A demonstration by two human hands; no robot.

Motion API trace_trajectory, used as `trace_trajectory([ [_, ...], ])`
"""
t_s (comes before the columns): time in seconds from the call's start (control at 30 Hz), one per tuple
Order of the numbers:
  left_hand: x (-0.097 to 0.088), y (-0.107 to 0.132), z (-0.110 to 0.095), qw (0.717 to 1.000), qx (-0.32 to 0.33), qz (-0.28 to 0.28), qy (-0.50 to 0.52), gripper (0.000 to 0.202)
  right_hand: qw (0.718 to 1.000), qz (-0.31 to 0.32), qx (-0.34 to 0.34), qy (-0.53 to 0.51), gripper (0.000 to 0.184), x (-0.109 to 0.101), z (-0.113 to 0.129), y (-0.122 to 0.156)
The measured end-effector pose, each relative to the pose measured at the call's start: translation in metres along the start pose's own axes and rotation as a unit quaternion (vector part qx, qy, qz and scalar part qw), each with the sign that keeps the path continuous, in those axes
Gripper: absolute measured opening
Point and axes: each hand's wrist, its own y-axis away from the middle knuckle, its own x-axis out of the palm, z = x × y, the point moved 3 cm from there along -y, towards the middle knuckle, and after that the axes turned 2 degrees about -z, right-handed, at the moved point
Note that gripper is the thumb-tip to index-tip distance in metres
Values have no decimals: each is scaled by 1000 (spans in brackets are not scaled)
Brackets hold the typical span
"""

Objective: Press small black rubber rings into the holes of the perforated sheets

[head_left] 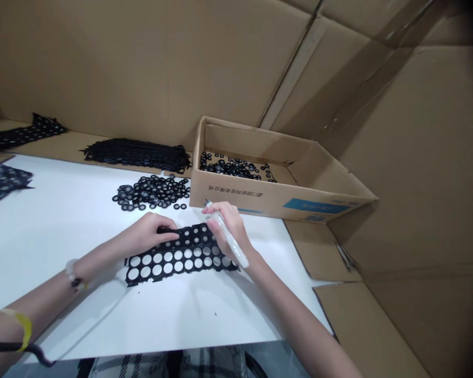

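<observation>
A black rubber sheet with rows of round holes [167,257] lies on the white tabletop in front of me. Its two near rows show large open holes; the far rows show smaller ones, with rings still in the sheet. My left hand [152,231] grips the sheet's far left edge between thumb and fingers. My right hand [230,226] is over the sheet's right end, closed around a white pen-like tool [233,244] with a dark tip pointing away from me. Part of the sheet's right end is hidden under that hand.
Beyond my hands lies a pile of black rings [153,191]. A cardboard box [256,197] holding more rings stands at the back right. Stacked black sheets [136,153] lie behind the pile, and other perforated sheets [3,181] lie at left. Cardboard walls enclose the back and right.
</observation>
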Motion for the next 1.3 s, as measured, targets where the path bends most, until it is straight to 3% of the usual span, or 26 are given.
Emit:
trace_trajectory([
  [0.1,2,0,2,999,-16,-26,-29,22,995,-23,48,-82,23,5,3,6],
  [0.3,-3,1,6,998,-33,-1,-49,19,982,65,84,-154,19,36,-8,13],
  [0.43,-1,0,7,999,-12,32,-5,23,974,-6,179,-135,21,30,-23,11],
  [0.53,3,1,5,998,4,54,27,28,964,-52,200,-165,24,24,-19,11],
  [0.73,8,1,9,995,9,84,51,24,927,-5,217,-305,20,44,-9,19],
  [0.93,5,-2,11,991,8,108,72,27,906,-30,248,-342,21,51,-22,17],
  [1.07,4,3,8,993,-4,115,37,30,914,-23,244,-324,22,49,-22,16],
  [1.2,1,5,9,998,-9,60,-36,28,933,-7,238,-269,23,45,-17,16],
  [1.3,-1,3,10,996,-14,24,-86,27,958,14,178,-226,20,41,-15,14],
])
